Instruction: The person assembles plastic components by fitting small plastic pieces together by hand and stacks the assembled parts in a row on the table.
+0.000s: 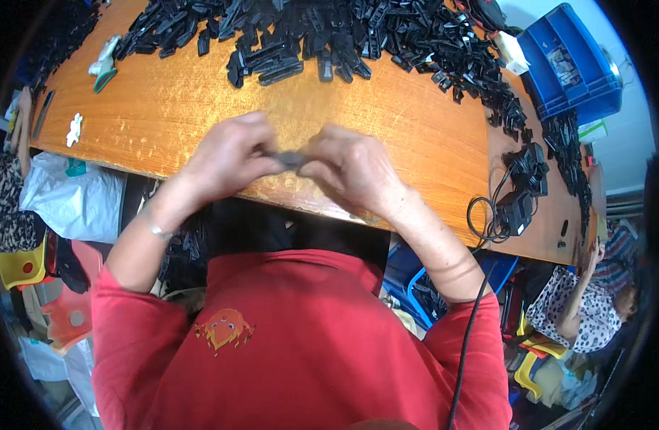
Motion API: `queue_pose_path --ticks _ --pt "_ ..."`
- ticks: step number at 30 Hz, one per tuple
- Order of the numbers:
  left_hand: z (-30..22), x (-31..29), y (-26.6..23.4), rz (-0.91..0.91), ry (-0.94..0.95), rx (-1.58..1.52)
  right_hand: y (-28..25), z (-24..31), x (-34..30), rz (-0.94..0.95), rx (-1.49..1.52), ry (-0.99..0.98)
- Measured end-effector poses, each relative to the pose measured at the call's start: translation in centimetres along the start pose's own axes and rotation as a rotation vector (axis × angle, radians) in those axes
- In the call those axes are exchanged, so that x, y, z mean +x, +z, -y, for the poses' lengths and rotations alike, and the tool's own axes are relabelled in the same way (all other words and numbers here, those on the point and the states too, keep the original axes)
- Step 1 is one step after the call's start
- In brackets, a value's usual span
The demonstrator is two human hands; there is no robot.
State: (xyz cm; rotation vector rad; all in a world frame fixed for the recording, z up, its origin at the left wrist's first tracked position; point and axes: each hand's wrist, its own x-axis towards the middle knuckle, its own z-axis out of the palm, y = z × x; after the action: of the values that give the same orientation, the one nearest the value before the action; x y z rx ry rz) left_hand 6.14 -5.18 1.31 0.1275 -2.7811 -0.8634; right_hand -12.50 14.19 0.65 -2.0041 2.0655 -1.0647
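Head view, read from left to right. At the far left edge of the orange wooden worktop [165, 107] a pale green tool [104, 63] and a small white piece [74, 129] are seen lying apart from the work. The left hand [225, 161] is closed in a pinch on one end of a small dark plastic part [292, 159], which is held just above the near edge of the worktop, in front of the red shirt [301, 344]. The other end of the part is gripped by the right hand [354, 175], fingertips of both hands meeting over it. The step appears to be a joining or pressing of the part; it is judged best done with the part kept level, pressure applied evenly from both sides, and the grip kept close to the joint. A heap of black parts [308, 36] is spread along the far edge, within reach. At the right, a blue crate [569, 64] and a black cable [487, 215] are seen.
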Motion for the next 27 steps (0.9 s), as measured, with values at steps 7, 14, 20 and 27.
queue_pose_path --ticks 7,14,20,27 --pt "2.2 -4.3 -9.5 0.021 -0.357 -0.196 -5.8 -8.5 2.5 -0.159 -0.33 0.334" --pt "2.9 9.0 -0.6 -0.312 0.299 0.324 -6.2 -13.1 6.3 -0.191 -0.592 0.48" --pt "4.2 13.8 1.8 -0.287 0.428 0.473 -5.4 -15.5 7.4 -0.1 -0.714 0.534" --pt "2.0 12.5 2.1 -0.249 0.445 0.392 -6.1 -12.9 5.3 0.019 -0.524 0.537"
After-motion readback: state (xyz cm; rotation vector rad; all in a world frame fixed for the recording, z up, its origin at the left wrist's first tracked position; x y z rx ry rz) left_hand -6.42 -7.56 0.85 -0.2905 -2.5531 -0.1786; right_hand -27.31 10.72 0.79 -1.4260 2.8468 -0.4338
